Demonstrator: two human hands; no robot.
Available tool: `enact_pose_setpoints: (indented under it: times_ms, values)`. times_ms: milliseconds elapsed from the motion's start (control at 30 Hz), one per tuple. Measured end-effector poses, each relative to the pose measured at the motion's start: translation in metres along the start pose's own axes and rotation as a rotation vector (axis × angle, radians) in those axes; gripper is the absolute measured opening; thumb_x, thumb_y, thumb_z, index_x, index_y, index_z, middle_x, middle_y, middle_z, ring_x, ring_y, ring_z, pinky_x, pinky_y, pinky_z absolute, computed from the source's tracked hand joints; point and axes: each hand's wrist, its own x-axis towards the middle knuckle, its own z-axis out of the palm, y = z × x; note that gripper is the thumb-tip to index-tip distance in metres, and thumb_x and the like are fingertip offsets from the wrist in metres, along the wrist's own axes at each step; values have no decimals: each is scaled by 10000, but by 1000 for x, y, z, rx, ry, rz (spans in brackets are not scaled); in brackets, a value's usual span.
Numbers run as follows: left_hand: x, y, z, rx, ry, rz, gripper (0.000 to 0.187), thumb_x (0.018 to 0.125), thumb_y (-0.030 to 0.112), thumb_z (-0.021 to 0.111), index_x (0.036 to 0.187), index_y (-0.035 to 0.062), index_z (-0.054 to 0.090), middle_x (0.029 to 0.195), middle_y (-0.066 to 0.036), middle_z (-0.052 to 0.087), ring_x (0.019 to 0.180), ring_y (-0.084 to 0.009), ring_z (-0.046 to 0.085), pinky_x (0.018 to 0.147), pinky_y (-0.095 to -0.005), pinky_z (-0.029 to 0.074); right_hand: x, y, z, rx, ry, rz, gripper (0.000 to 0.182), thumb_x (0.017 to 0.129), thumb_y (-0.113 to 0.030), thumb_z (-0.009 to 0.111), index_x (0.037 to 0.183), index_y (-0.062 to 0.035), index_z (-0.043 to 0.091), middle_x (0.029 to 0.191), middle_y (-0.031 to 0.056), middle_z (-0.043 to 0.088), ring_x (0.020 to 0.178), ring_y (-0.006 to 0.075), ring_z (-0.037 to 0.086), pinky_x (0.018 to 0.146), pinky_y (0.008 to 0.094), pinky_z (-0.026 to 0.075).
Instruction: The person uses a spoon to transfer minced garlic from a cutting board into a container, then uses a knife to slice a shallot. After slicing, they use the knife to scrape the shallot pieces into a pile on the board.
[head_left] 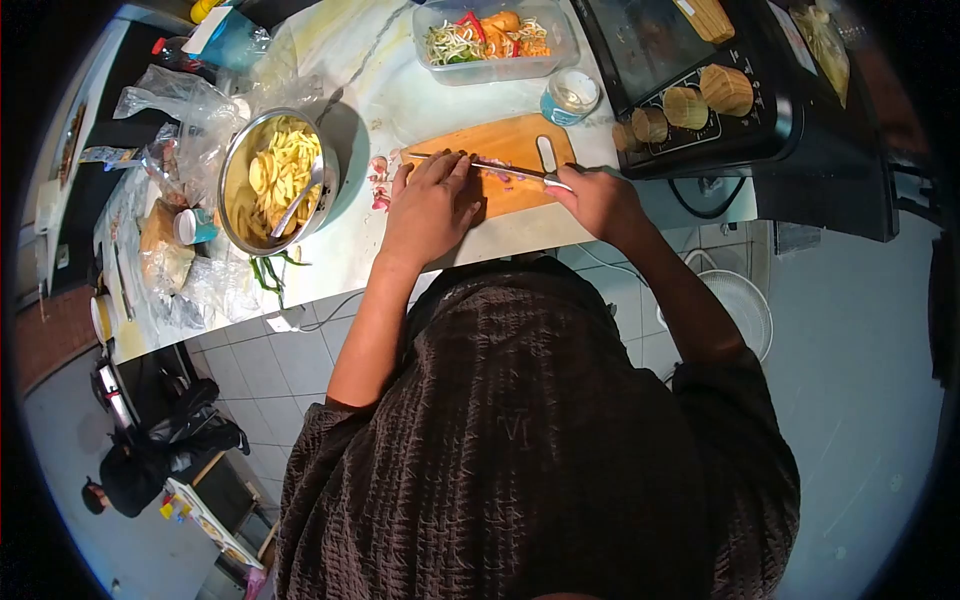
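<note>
A knife (500, 168) lies across an orange cutting board (520, 133), its handle in my right hand (597, 203). My left hand (430, 208) rests over the left part of the board, fingers together on the blade near its tip; whether they also press on food is hidden. Small purple-pink chopped pieces (506, 178) are on the board by the blade. Reddish peels (380, 172) lie on the counter just left of the board. Further left, a metal pot (229, 190) holds pale yellow cut strips (290, 160) and a spoon (300, 205).
Behind the board stand a plastic container (500, 68) of vegetables and a small jar (570, 97). A black oven (740, 110) is at right. Green chilies (268, 272) and plastic bags (190, 110) lie left. A person (135, 475) is at lower left; a white basket (735, 305) is below.
</note>
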Motion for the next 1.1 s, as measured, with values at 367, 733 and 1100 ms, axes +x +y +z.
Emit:
enact_pose_setpoints:
  times_ms: [367,733,1100]
  values:
    - [1,-6,-1,-36,51,-16,545,855,283,701,1332,48,581,1334,-121,583,1283,-269,501,1091,-483,321,12,-5,-3,-34,48,-54,299,927,-369,640,874,-82,576,752,126,648,713,351,643,604,447,494]
    - [-1,-6,0,-26,85,9,562,872,295,698,1363,57,561,1350,-128,574,1288,-293,502,1105,-507,314,10,-12,2,3,95,-58,291,919,-336,659,835,-69,579,716,129,621,680,349,632,583,444,486]
    - [-2,-6,-1,-21,79,7,555,866,279,699,1354,52,563,1358,-139,567,1303,-300,488,1100,-494,323,8,-15,-2,60,96,-33,277,914,-312,673,837,-54,608,700,144,604,684,357,626,593,441,482]
